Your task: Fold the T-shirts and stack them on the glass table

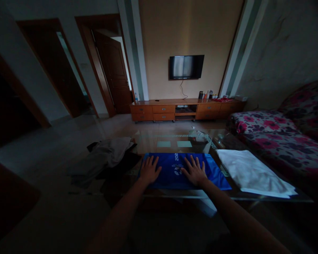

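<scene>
**Blue cloth (pixel 165 181) spread flat on a glass counter (pixel 145 144)**

Much of the lower view is taken up by the glass counter. To its right, a flowered sofa (pixel 270 141) is seen, and along the far wall a wooden cabinet (pixel 163 110) is set. Above the cabinet, a television (pixel 187 67) is mounted. At the left end of the counter, grey and black clothes (pixel 113 151) are loosely heaped. On the right side, a white cloth (pixel 251 173) is laid, folded flat. Between these two, near the front edge, the blue cloth is placed, just beside the white one. On its left part the left hand (pixel 149 171) is rested, palm down, with its fingers spread; the right hand (pixel 195 173) is laid the same way farther right. White print (pixel 176 157) is shown between the hands. On the cabinet, small bottles (pixel 211 94) are grouped.
</scene>
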Tool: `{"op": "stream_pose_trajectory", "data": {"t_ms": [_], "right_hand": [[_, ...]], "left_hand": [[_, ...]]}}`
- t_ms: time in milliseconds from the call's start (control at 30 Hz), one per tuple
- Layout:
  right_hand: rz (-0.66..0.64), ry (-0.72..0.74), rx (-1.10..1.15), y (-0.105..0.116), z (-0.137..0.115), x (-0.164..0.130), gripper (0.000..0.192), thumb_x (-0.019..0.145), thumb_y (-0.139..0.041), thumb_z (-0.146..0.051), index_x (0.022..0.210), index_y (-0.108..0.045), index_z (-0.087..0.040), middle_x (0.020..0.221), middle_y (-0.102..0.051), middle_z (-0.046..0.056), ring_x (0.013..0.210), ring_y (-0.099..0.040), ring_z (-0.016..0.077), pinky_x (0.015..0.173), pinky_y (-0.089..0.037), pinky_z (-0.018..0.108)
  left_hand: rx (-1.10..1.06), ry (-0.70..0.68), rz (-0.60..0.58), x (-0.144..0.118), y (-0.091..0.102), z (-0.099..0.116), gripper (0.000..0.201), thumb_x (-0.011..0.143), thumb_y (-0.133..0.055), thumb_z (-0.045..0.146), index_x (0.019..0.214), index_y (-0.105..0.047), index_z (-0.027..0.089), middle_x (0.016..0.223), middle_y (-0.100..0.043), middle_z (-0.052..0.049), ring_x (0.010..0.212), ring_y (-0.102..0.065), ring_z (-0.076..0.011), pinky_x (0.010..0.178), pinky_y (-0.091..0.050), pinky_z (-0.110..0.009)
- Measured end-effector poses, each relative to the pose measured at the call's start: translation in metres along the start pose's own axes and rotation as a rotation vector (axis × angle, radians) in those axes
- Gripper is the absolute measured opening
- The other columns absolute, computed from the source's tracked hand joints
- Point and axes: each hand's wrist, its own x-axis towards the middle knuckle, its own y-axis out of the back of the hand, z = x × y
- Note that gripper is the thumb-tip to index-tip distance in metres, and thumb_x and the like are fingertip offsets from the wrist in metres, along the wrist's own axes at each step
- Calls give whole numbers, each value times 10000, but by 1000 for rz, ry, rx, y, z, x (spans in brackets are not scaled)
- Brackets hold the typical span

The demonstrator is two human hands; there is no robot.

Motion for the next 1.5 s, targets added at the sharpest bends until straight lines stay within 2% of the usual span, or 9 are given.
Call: {"op": "stream_pose_trajectory", "data": {"t_ms": [100, 200, 333, 567, 867, 1000, 1133, 1333, 1500], "right_hand": [[-10, -59, 25, 15, -9, -15, 809, 967, -151, -754, 1638, -209, -307, 1722, -8, 70, 1570, 28, 360, 1205, -23, 654], [-42, -75, 54, 34, -19, -30, 774, 988, -163, -712, 1618, -293, -282, 1721, -41, 91, 1570, 8, 366, 1199, -61, 660], [-84, -76, 97, 56, -31, -44, 720, 1003, -224, -662, 1572, -391, -254, 1711, -123, 112, 1560, -64, 391, 1176, -136, 671], [-118, 53, 141, 68, -44, -53, 487, 975, -451, -540, 1342, -628, -273, 1488, -525, 143, 1359, -469, 346, 1122, -257, 623], [-126, 48, 147, 65, -44, -42, 462, 961, -467, -515, 1293, -659, -258, 1396, -591, 146, 1311, -510, 358, 1104, -253, 636], [-129, 60, 142, 59, -43, -38, 450, 956, -481, -497, 1303, -646, -261, 1380, -604, 146, 1287, -539, 353, 1103, -253, 636], [-94, 78, 195, 53, -48, -28, 409, 945, -515, -437, 1275, -665, -247, 1340, -639, 143, 1258, -574, 348, 1075, -337, 592], [-75, 242, 510, 37, -88, 8, 389, 936, -566, -272, 1306, -655, -192, 1331, -674, 116, 1259, -610, 235, 1073, -433, 316], [-77, 306, 761, 22, -137, 31, 569, 980, -529, -316, 1529, -430, -203, 1336, -666, 91, 1229, -624, 188, 1045, -476, 309]], "left_hand": [[43, 234, 37, -9, 16, -9, 651, 905, -524, 460, 1469, -471, 140, 1532, -442, -224, 1411, -403, -381, 1112, -358, -511], [2, 447, -32, -14, 29, -19, 646, 864, -538, 502, 1339, -561, 64, 1380, -541, -293, 1300, -501, -417, 1024, -424, -506], [-47, 523, -124, -12, 31, -32, 677, 833, -567, 547, 1294, -597, 53, 1315, -593, -313, 1263, -540, -459, 1001, -431, -523], [-18, 489, -97, -2, 16, -30, 606, 852, -597, 520, 1267, -620, 80, 1311, -616, -297, 1284, -549, -431, 1032, -422, -498], [-196, 403, -44, 12, 11, -33, 647, 754, -759, 317, 1358, -546, 223, 1348, -644, -160, 1247, -621, -294, 986, -471, -328], [-309, 323, 10, 13, 12, -33, 525, 740, -725, 198, 1251, -609, 234, 1296, -677, -112, 1180, -656, -263, 940, -474, -276], [-394, 285, 32, 16, 13, -33, 335, 762, -662, 121, 1085, -643, 211, 1133, -723, -83, 1079, -683, -242, 860, -477, -263], [-427, 220, 39, 21, 13, -35, 327, 756, -652, 78, 1041, -579, 220, 1122, -684, -55, 1072, -640, -203, 888, -450, -262], [-496, 150, 14, 20, 21, -28, 282, 762, -651, 94, 1014, -587, 201, 1058, -688, -66, 1006, -645, -217, 888, -477, -302]]}}
